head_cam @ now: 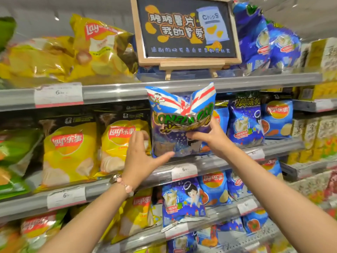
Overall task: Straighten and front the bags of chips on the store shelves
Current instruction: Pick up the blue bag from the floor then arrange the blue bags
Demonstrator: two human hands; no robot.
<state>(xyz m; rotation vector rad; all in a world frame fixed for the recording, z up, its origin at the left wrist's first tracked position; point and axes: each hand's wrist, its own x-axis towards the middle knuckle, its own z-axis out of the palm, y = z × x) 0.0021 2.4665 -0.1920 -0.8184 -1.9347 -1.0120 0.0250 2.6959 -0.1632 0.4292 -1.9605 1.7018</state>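
Blue chip bag (pixel 179 123) pinched by right hand (pixel 209 137); left hand (pixel 140 154) flat, thumb touching.

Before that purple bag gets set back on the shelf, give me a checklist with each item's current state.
1. Right hand grips the purple bag: ok.
2. Left hand supports it: ok, its thumb touches the bag's lower edge.
3. Bag faces front, label readable: ok.
4. Bag top smooth: not ok, it is creased into a V.
5. Bag bottom seated on the middle shelf: cannot tell.
6. Neighbouring yellow bag upright: ok.
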